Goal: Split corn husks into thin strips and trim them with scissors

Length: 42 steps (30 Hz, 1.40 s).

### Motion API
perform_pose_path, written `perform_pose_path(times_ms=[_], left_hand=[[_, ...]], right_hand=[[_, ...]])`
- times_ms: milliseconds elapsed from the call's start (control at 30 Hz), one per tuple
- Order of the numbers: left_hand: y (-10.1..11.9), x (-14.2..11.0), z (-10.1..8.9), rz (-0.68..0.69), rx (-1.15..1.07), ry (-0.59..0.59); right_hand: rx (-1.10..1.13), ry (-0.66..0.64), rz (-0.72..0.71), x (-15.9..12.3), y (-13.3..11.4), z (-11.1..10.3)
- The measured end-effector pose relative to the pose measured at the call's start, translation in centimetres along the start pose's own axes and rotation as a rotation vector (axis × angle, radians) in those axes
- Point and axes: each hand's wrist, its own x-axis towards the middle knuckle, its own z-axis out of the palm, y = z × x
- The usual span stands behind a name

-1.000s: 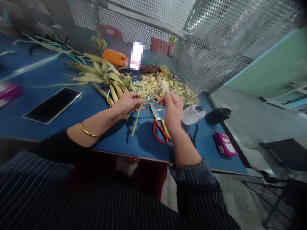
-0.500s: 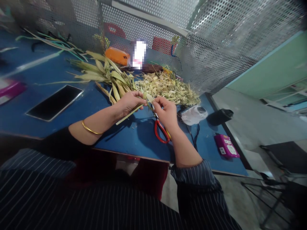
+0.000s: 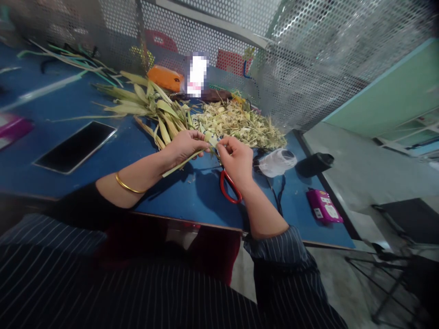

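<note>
Between my two hands is a pale green strip of dried husk (image 3: 211,139), with a narrow stalk-like end (image 3: 174,170) sticking out below my left fingers. My left hand (image 3: 188,147) pinches it between thumb and fingers. Fingers of my right hand (image 3: 236,157) are closed on the strip's other side. Under my right hand lies a pair of scissors with red handles (image 3: 229,188), its blades mostly hidden. Just beyond my hands rest a bundle of long husk leaves (image 3: 147,103) and a heap of shredded husk trimmings (image 3: 240,123).
On the blue table (image 3: 202,205) lie a black phone (image 3: 75,147), a white thread spool (image 3: 277,162), a black spool (image 3: 314,164) and a purple packet (image 3: 325,206). An orange pouch (image 3: 165,77) and a lit screen (image 3: 197,75) sit before the perforated metal partition (image 3: 212,27).
Both hands keep their hold on the husk strip. My right fingers have shifted slightly along it and the strip's visible part looks shorter. The whole view has moved a little.
</note>
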Motion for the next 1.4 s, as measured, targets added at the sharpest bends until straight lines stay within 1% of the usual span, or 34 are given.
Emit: perform_pose_path(times_ms=[133,267,367,533,600,667,733,800,867,933,1033,1100,1233,1300,1400], left_hand=[[0.0,0.0,-0.1,0.016,0.009,0.003],[0.0,0.0,-0.1,0.019,0.082,-0.006],[-0.2,0.0,0.1,0.033,0.107,-0.026],[-0.3,-0.2,0.3,0.055,0.075,-0.03],[-0.4,-0.2,0.3,0.057,0.072,-0.034],[-0.5,-0.2,0.3,0.065,0.09,-0.063],[-0.8,-0.2,0.3,0.097,0.125,-0.11],[-1.1,0.0,0.3,0.14,0.164,-0.145],[-1.3,0.1,0.2,0.172,0.212,-0.152],[-1.4,0.1,0.1,0.192,0.269,-0.145],[-1.2,0.1,-0.1,0.223,0.343,-0.166],[-1.2,0.1,-0.3,0.238,0.39,-0.191],[-1.3,0.1,-0.5,0.242,0.489,-0.212],[-1.5,0.1,-0.5,0.261,0.513,-0.251],[-1.8,0.2,-0.6,0.292,0.529,-0.339]], right_hand=[[0.059,-0.02,0.036,0.1,0.1,0.0],[0.08,-0.034,0.046,0.2,0.1,-0.1],[0.071,-0.046,0.043,0.2,0.0,-0.1],[0.044,-0.08,0.006,0.1,0.0,0.0],[0.03,-0.071,-0.005,0.1,0.1,0.0],[0.032,-0.061,0.009,0.2,0.2,0.1],[0.049,-0.087,0.028,0.2,0.2,0.2],[0.043,-0.141,0.026,0.3,0.2,0.1],[0.006,-0.178,0.021,0.3,0.1,0.0],[-0.011,-0.163,0.001,0.4,0.0,-0.3],[0.03,-0.094,-0.051,0.6,0.1,-0.6],[0.079,-0.119,-0.049,0.9,0.2,-0.8],[0.231,-0.243,0.024,1.2,0.5,-0.9],[0.361,-0.279,0.118,1.3,0.5,-0.9],[0.57,-0.334,0.307,1.1,0.5,-0.8]])
